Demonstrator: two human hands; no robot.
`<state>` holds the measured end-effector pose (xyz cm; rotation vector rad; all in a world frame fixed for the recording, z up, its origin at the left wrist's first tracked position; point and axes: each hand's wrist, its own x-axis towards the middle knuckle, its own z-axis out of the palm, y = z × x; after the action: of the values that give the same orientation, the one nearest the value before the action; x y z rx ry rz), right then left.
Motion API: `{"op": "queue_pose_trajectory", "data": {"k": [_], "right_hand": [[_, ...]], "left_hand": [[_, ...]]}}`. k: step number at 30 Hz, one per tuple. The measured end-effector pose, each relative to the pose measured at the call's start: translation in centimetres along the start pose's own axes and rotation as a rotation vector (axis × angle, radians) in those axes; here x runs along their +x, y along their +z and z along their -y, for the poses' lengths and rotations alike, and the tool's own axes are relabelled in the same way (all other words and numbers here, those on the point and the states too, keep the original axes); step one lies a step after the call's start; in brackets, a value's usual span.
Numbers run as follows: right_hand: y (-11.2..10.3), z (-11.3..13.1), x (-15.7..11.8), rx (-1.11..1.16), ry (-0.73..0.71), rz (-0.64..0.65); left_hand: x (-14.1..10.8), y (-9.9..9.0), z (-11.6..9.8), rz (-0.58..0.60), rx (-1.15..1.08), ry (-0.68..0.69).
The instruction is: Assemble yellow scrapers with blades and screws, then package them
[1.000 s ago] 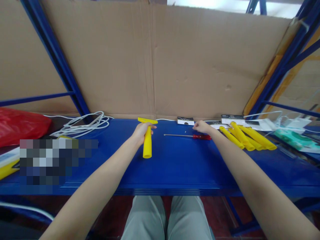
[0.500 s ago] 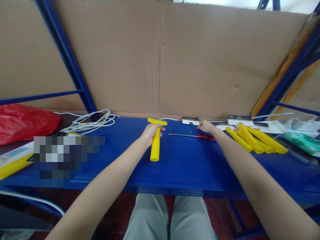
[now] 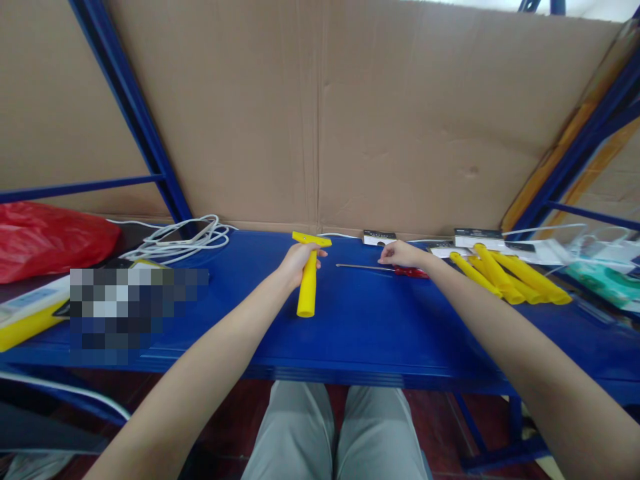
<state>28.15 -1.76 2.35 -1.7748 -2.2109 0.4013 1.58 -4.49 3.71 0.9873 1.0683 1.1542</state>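
Note:
My left hand [image 3: 299,261] is wrapped round a yellow T-shaped handle [image 3: 307,293], just under its crosspiece. The handle's open round end points toward me over the blue table [image 3: 360,333]. To the right, my right hand [image 3: 394,254] has its fingers pinched together near the tabletop; what they hold, if anything, is too small to make out. Just in front of that hand lies a screwdriver with a red handle [image 3: 413,272], its thin shaft pointing left. Behind the hand is a small black-and-white box [image 3: 379,237].
Several yellow tubes [image 3: 497,273] lie in a pile at the right, beside another box [image 3: 479,237] and a green packet [image 3: 603,283]. Coiled white cable [image 3: 185,241] and a red bag [image 3: 53,241] are at the left. A cardboard wall [image 3: 400,120] stands behind the table.
My right hand has moved left from beside the small box to above the screwdriver's shaft. My left hand still holds the yellow handle in nearly the same place.

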Motion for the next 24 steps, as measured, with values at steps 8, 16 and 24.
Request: {"op": "queue_pose_trajectory", "data": {"k": [8,16,24], "right_hand": [[0.6,0.4,0.8,-0.015,0.062,-0.005],[1.4,1.3,3.2,-0.065,0.135,-0.077],[2.4,1.0,5.6,-0.095,0.179,-0.143]], "left_hand": [[0.1,0.0,-0.1,0.003,0.009,0.000],[0.9,-0.3,0.5,0.030,-0.007,0.012],[0.6,-0.1,0.4,0.039,-0.006,0.016]]}}
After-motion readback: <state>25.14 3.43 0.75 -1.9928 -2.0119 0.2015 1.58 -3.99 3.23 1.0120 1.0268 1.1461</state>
